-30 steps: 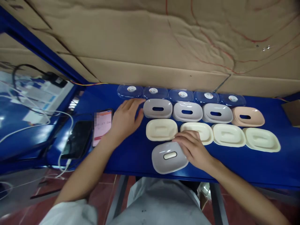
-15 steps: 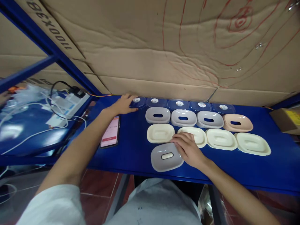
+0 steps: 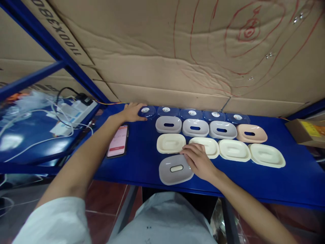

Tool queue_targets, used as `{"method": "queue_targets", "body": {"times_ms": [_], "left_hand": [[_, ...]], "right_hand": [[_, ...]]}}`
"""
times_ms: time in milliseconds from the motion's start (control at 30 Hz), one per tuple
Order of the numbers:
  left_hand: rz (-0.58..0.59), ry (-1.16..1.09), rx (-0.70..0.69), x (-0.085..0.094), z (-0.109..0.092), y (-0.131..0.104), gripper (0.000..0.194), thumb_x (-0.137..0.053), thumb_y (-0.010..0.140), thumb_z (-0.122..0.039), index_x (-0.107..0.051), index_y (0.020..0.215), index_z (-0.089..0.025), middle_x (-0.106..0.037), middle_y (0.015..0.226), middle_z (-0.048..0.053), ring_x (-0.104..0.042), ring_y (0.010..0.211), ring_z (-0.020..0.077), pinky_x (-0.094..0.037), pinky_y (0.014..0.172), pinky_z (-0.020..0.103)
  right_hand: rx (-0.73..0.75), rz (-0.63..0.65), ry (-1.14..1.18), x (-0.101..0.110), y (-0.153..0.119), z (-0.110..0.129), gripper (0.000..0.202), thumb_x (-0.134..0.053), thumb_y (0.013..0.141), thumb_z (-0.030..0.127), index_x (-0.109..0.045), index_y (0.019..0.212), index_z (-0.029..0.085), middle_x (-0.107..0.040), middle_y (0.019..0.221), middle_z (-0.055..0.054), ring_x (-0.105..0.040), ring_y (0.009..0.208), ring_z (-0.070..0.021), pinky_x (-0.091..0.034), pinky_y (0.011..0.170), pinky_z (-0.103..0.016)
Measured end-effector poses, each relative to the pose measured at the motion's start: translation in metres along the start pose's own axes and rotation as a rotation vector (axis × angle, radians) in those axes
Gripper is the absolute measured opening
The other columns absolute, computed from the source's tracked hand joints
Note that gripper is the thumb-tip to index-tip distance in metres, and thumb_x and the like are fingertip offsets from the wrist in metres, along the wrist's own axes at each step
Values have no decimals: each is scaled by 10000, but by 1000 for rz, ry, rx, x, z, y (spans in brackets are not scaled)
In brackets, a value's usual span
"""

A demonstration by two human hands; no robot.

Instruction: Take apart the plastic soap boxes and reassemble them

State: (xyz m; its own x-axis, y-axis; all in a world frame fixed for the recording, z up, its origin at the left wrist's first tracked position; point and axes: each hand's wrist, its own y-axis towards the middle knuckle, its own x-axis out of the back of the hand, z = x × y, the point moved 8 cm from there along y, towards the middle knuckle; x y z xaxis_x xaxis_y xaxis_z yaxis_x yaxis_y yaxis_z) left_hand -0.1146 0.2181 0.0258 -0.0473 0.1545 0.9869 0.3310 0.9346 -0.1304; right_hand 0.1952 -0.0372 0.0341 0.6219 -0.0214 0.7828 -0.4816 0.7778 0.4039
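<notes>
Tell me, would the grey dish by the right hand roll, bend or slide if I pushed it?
The grey dish probably won't roll, since it's wide and low. It looks stiff, because its sides hold their curve. It may slide, as the blue table looks shiny.

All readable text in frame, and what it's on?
"1100X380": cardboard, upside down, final character cut by frame edge.
Phone: digits and button text, too blurred.
White stickers on clear lids: too small.
Black print, far left: partly hidden.
Red mark inside rings: illegible.
</notes>
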Motion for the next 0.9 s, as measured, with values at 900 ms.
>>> {"method": "queue_targets", "body": {"times_ms": [900], "left_hand": [[-209, -306, -358, -31, -232, -226, 858, -887, 874, -409, -439, 1597, -296, -516, 1623, 158, -534, 1419, 424, -508, 1099, 603]], "right_hand": [[-219, -255, 90, 29, -2, -5, 324, -357, 1149, 281, -620, 1337, 270, -784, 1176, -73, -709, 1104, -275, -450, 999, -462]]}}
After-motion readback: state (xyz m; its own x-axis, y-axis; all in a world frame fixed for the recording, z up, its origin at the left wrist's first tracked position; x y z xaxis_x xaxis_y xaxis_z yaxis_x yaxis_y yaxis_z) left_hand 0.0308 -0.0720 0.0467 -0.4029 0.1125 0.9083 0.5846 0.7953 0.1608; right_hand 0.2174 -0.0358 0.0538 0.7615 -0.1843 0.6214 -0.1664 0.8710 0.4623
